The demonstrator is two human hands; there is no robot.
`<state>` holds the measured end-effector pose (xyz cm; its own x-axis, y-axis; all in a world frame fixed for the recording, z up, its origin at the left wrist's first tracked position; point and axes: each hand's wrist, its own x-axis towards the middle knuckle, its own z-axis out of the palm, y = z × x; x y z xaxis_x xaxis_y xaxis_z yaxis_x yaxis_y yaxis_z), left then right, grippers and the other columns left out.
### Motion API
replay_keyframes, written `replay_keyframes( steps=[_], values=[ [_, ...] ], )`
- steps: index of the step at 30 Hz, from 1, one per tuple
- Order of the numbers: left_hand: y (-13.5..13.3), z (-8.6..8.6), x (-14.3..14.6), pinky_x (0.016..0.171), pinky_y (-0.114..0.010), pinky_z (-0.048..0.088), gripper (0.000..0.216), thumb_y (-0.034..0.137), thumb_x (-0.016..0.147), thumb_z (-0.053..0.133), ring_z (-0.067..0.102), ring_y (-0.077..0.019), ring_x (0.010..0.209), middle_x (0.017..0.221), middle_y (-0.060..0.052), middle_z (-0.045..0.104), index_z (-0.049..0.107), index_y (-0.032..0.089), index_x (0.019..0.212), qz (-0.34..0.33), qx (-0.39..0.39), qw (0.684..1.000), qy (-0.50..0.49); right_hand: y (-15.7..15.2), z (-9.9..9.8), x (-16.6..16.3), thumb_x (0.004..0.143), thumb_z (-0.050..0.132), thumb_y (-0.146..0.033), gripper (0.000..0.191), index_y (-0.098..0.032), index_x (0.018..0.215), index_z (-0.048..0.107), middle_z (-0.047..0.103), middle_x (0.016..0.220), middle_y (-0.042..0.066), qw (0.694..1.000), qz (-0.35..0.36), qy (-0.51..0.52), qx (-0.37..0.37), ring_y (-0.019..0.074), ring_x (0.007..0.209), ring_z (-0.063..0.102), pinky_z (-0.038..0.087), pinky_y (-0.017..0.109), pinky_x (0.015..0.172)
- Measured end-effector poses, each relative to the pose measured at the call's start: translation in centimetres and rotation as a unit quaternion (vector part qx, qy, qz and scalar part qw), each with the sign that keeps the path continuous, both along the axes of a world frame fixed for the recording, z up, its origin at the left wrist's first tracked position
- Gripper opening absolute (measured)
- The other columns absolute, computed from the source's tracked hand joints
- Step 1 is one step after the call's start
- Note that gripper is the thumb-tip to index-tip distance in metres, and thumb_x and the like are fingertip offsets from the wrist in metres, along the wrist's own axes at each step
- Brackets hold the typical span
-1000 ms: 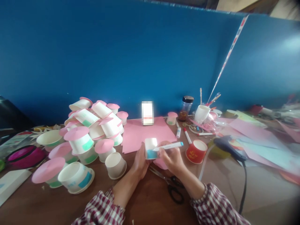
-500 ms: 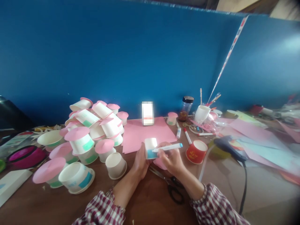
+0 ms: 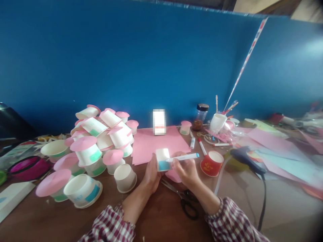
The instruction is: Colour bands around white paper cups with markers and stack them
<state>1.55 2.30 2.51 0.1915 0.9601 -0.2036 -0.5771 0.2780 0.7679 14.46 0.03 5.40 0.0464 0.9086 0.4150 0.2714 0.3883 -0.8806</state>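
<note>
My left hand (image 3: 151,171) is closed around a small white paper cup (image 3: 163,154) with a blue patch on its lower side. In my right hand (image 3: 186,169) is a white marker with a blue end (image 3: 185,157), its tip at the upper edge of the blue patch. Scissors with black handles (image 3: 188,201) lie beneath my right wrist, beside a pink paper piece (image 3: 173,175). On the left stand a bare white cup (image 3: 124,176) and a cup with a blue patch (image 3: 83,190).
A heap of white cups with pink paper tops (image 3: 87,151) fills the left side. Pink sheets (image 3: 146,144) lie behind my hands. To the right are a red cup (image 3: 210,164), a hot glue gun (image 3: 246,158) with its cord, markers (image 3: 202,147) and a lidded jar (image 3: 200,117).
The marker has shifted slightly right along the cup, and my right hand with it. My left hand and the cup stay nearly still.
</note>
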Motion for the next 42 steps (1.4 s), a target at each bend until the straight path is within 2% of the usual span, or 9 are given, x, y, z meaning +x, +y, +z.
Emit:
replay_keyframes(
  steps=[10,16,24,29,35,42],
  values=[
    [0.11,-0.46,-0.06,0.071,-0.035,0.05,0.052,0.056,0.08,0.05,0.063,-0.0228,0.075,0.084,-0.012,0.068,0.061,0.009,0.099,-0.002,0.014,1.0,-0.003,0.06,0.22,-0.16,0.079,0.051,-0.023,0.012,-0.016,0.076,0.06,0.059,0.058,0.001,1.0,-0.002,0.007,0.0,0.0133,0.051,0.055,0.045,0.023,0.048],
    [0.0,-0.54,0.01,0.065,-0.033,0.05,0.051,0.056,0.08,0.049,0.064,-0.0215,0.068,0.081,-0.013,0.068,0.061,0.008,0.093,-0.008,0.022,1.0,-0.002,-0.18,0.27,-0.56,0.079,0.05,-0.024,0.013,-0.017,0.074,0.06,0.058,0.056,0.0,1.0,0.004,0.001,-0.004,0.0133,0.05,0.056,0.044,0.022,0.044],
    [0.05,-0.09,0.04,0.07,-0.033,0.05,0.047,0.055,0.079,0.051,0.064,-0.0221,0.075,0.083,-0.011,0.069,0.063,0.012,0.095,0.001,0.009,1.0,-0.008,0.05,0.02,-0.02,0.078,0.051,-0.021,0.01,-0.016,0.076,0.059,0.06,0.06,0.002,1.0,-0.009,0.009,0.008,0.014,0.053,0.057,0.046,0.024,0.05],
    [0.04,-0.32,0.0,0.071,-0.036,0.05,0.053,0.057,0.077,0.053,0.064,-0.0233,0.074,0.083,-0.013,0.068,0.062,0.009,0.095,-0.007,0.017,1.0,-0.015,-0.01,0.0,-0.32,0.08,0.051,-0.024,0.011,-0.017,0.077,0.059,0.059,0.057,0.0,1.0,0.004,0.014,-0.011,0.0138,0.051,0.056,0.045,0.023,0.048],
    [0.03,-0.09,0.03,0.073,-0.034,0.05,0.05,0.054,0.079,0.052,0.064,-0.0216,0.077,0.086,-0.012,0.069,0.062,0.009,0.1,0.006,0.004,1.0,-0.015,0.21,-0.21,0.22,0.08,0.05,-0.021,0.013,-0.016,0.075,0.06,0.061,0.061,0.002,1.0,-0.028,-0.008,0.011,0.0144,0.056,0.059,0.047,0.023,0.052],
    [-0.1,0.19,0.09,0.071,-0.034,0.05,0.051,0.054,0.08,0.051,0.064,-0.0231,0.078,0.085,-0.013,0.069,0.062,0.009,0.1,0.003,0.006,1.0,-0.002,0.18,-0.14,0.16,0.08,0.051,-0.021,0.011,-0.016,0.076,0.06,0.06,0.06,0.002,1.0,-0.02,-0.001,0.007,0.0139,0.054,0.057,0.046,0.023,0.052]
  ],
)
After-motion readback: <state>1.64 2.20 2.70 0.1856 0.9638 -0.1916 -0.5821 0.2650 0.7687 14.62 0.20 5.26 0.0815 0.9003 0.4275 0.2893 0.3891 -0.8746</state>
